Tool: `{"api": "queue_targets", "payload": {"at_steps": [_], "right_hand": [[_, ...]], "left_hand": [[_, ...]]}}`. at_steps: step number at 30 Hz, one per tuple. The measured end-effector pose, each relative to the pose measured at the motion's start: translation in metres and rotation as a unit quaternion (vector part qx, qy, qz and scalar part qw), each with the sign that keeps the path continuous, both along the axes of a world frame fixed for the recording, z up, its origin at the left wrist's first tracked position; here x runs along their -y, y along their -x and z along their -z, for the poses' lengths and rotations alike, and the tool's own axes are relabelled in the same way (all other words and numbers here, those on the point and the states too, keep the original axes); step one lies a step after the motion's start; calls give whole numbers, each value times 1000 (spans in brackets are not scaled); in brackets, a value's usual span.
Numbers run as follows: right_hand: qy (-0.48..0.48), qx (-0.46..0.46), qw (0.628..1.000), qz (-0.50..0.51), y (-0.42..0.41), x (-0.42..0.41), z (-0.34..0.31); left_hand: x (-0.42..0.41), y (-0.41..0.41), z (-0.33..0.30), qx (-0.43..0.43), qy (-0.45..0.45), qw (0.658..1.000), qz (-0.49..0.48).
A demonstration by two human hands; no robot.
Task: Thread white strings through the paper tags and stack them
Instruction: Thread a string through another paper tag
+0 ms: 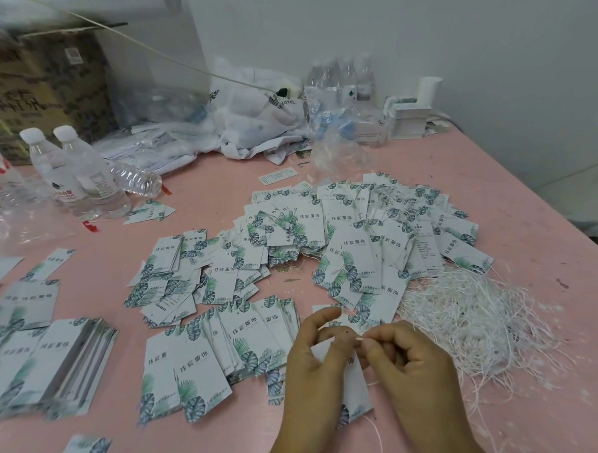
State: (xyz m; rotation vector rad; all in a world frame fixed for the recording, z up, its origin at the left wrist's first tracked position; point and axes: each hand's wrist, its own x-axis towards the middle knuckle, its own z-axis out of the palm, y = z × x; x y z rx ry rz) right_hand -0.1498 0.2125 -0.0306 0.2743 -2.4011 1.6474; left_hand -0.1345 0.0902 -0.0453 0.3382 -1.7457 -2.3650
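Now tag between both hands

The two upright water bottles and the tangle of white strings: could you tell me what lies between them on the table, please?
In the head view, between the upright water bottles and the white strings lies a wide spread of leaf-printed paper tags on the pink table.

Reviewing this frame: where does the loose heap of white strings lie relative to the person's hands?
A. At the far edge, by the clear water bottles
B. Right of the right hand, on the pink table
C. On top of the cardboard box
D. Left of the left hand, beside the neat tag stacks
B: the loose heap of white strings spreads over the pink table just right of the right hand.
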Motion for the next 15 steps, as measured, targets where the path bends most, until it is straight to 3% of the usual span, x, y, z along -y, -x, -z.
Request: {"api": "queue_targets", "payload": {"at_steps": [15], "right_hand": [[-97, -50, 994, 14, -3, 13, 4]], "left_hand": [[-6, -2, 9, 9, 94, 996, 5]]}}
